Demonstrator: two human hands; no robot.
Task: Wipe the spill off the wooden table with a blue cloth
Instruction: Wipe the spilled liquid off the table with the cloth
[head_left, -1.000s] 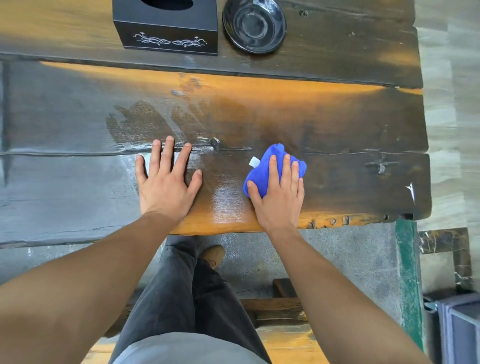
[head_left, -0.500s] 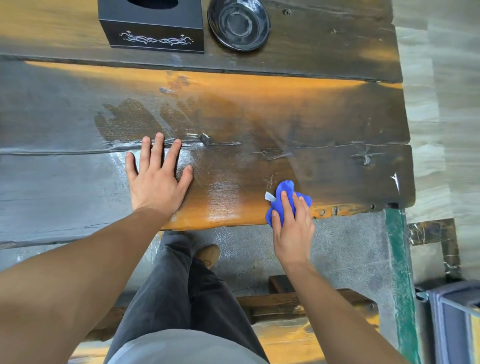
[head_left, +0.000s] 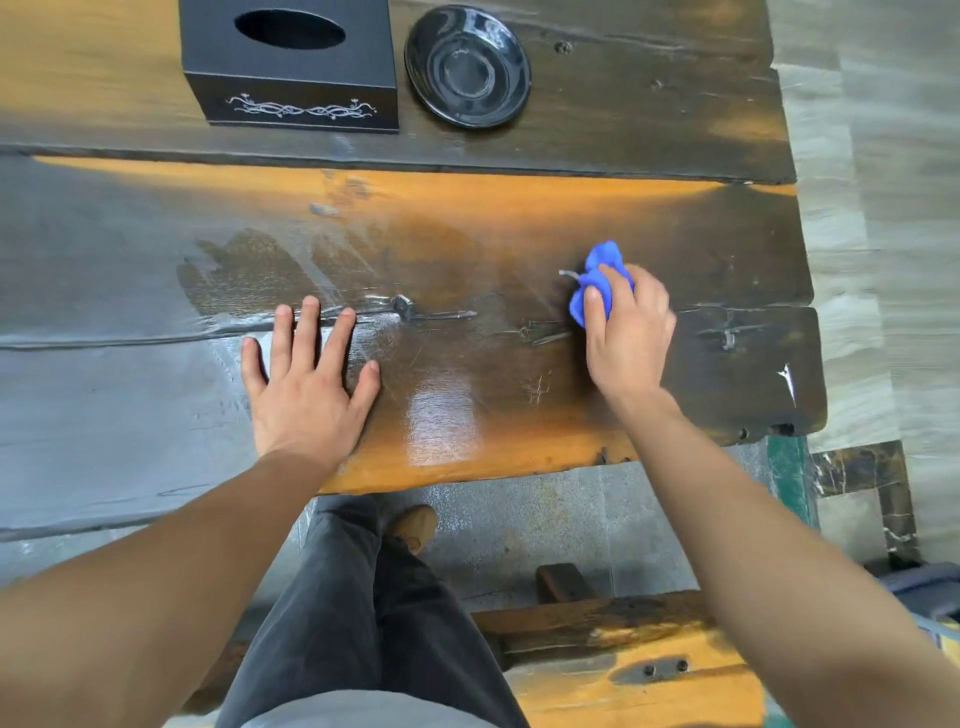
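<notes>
From the head camera, the wooden table (head_left: 649, 130) fills the upper part of the picture. The right hand (head_left: 626, 338) presses a bunched blue cloth (head_left: 597, 283) on the dark board, near the right end of the table; its fingers are curled over the cloth and close together, a little blurred. The left hand (head_left: 306, 384) lies flat on the wood, palm down, fingers spread apart, holding nothing. Between and behind the two hands the wet smear (head_left: 249, 275) shines on the boards, and the left fingertips touch its near edge. The near edge of the table runs just under both wrists. At the far side stand a black tissue box (head_left: 291, 67) and, just beside it, a black saucer (head_left: 467, 65), both well apart from the cloth. The middle boards are free.
</notes>
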